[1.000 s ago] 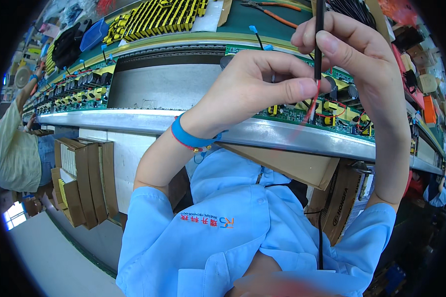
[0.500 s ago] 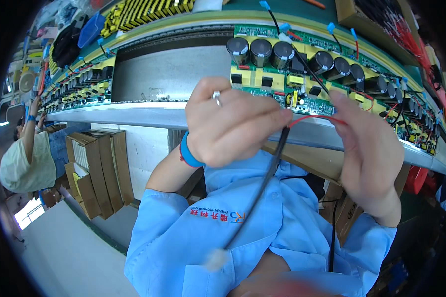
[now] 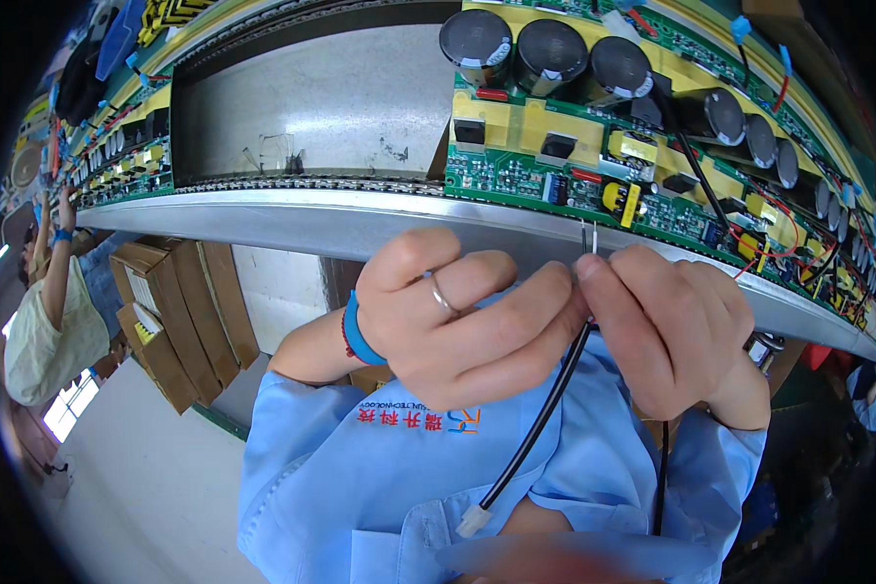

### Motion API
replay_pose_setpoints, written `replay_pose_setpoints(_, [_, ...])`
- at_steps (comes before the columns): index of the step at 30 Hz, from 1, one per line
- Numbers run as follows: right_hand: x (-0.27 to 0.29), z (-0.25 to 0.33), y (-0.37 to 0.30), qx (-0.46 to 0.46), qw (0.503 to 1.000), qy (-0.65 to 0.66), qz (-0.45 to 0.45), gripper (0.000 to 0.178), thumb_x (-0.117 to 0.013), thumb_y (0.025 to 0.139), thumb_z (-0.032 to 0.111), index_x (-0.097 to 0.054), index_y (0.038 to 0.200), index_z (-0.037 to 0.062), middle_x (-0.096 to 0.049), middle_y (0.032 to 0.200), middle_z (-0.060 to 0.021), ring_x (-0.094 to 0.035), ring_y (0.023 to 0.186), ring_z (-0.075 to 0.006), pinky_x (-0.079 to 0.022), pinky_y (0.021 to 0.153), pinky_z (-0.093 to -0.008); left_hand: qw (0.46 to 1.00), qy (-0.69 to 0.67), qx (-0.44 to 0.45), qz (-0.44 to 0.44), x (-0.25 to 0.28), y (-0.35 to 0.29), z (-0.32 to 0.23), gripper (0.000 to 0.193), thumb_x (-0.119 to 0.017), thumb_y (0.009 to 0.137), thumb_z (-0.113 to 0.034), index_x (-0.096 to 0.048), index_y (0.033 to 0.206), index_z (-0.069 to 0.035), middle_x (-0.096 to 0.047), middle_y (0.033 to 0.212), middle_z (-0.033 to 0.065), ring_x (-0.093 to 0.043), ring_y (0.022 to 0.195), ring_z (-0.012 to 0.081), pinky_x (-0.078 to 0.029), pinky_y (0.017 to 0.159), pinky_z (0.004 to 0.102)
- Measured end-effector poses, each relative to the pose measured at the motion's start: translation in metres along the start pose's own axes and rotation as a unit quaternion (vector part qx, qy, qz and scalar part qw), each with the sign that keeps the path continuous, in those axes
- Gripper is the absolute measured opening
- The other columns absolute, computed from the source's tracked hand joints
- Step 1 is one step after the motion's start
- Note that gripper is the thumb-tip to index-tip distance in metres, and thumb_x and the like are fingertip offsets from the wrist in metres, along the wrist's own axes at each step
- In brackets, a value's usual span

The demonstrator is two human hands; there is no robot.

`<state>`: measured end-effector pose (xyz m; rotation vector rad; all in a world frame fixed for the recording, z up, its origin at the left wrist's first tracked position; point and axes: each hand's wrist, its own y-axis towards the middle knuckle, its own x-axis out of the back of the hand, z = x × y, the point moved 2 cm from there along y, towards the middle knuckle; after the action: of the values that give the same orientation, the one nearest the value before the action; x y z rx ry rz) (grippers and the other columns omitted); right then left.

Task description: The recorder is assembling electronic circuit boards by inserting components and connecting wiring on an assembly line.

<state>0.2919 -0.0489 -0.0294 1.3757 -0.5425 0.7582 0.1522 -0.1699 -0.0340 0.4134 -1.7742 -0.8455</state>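
A black cable (image 3: pixel 540 428) hangs from my pinched fingers, a white plug (image 3: pixel 474 521) at its lower end. From the upper end thin wires (image 3: pixel 594 237), one dark and one white, poke up with bare tips. My left hand (image 3: pixel 467 316), with a ring and a blue wristband, pinches the cable between thumb and forefinger. Against it, my right hand (image 3: pixel 667 321) is closed on the wires just below their tips. Just beyond the fingertips lies a green circuit board (image 3: pixel 516 165) with large black capacitors (image 3: pixel 552 56) and yellow parts.
A metal rail (image 3: pixel 263 219) runs along the near edge of the line, beside a bare metal bed (image 3: pixel 331 107). Further boards (image 3: pixel 127 156) stand at the left. Cardboard boxes (image 3: pixel 190 311) are stacked below, near another person (image 3: pixel 58 321).
My right hand has moved left to meet my left hand at the cable's end. The red wire stretched between them no longer shows there. The boards look nearer.
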Motion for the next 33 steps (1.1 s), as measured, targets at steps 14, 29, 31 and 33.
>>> replay_pose_setpoints(14, [-0.004, -0.003, 0.006, 0.005, 0.987, -0.002, 0.162, 0.022, -0.071, 0.075, 0.002, -0.072, 0.096, -0.0023, -0.066, 0.093, -0.0141, -0.060, 0.065, -0.0161, -0.042, 0.047, -0.0221, 0.990, 0.000, 0.075, 0.121, 0.001, -0.018, 0.010, 0.027, -0.068, 0.072, -0.013, -0.070, 0.097, -0.002, -0.073, 0.099, 0.0140, -0.047, 0.053, 0.0043, -0.029, 0.055, 0.0208])
replay_pose_setpoints(29, [-0.011, -0.008, 0.005, -0.013, 0.985, 0.018, 0.173, 0.019, -0.070, 0.079, -0.003, -0.065, 0.097, -0.0067, -0.069, 0.089, -0.0194, -0.065, 0.065, -0.0223, -0.048, 0.047, -0.0251, 0.987, -0.006, 0.141, 0.081, -0.008, -0.009, 0.010, 0.027, -0.068, 0.068, -0.017, -0.071, 0.090, -0.002, -0.072, 0.091, 0.0117, -0.053, 0.054, 0.0068, -0.032, 0.055, 0.0218])
replay_pose_setpoints(31, [-0.018, -0.013, -0.003, -0.001, 0.996, -0.026, 0.088, 0.014, -0.067, 0.079, 0.003, -0.067, 0.093, 0.0001, -0.069, 0.091, -0.0152, -0.054, 0.051, -0.0101, -0.036, 0.040, -0.0197, 0.987, -0.004, 0.141, 0.079, -0.010, -0.007, 0.011, 0.027, -0.068, 0.066, -0.017, -0.071, 0.089, -0.003, -0.072, 0.091, 0.0111, -0.052, 0.054, 0.0067, -0.032, 0.055, 0.0222])
replay_pose_setpoints(33, [-0.016, -0.012, -0.004, -0.016, 0.995, -0.019, 0.098, 0.014, -0.067, 0.079, 0.003, -0.067, 0.093, -0.0002, -0.069, 0.091, -0.0154, -0.054, 0.051, -0.0104, -0.036, 0.040, -0.0199, 0.987, -0.002, 0.143, 0.076, -0.012, -0.006, 0.010, 0.028, -0.068, 0.065, -0.018, -0.071, 0.088, -0.003, -0.072, 0.092, 0.0105, -0.051, 0.053, 0.0065, -0.031, 0.055, 0.0226])
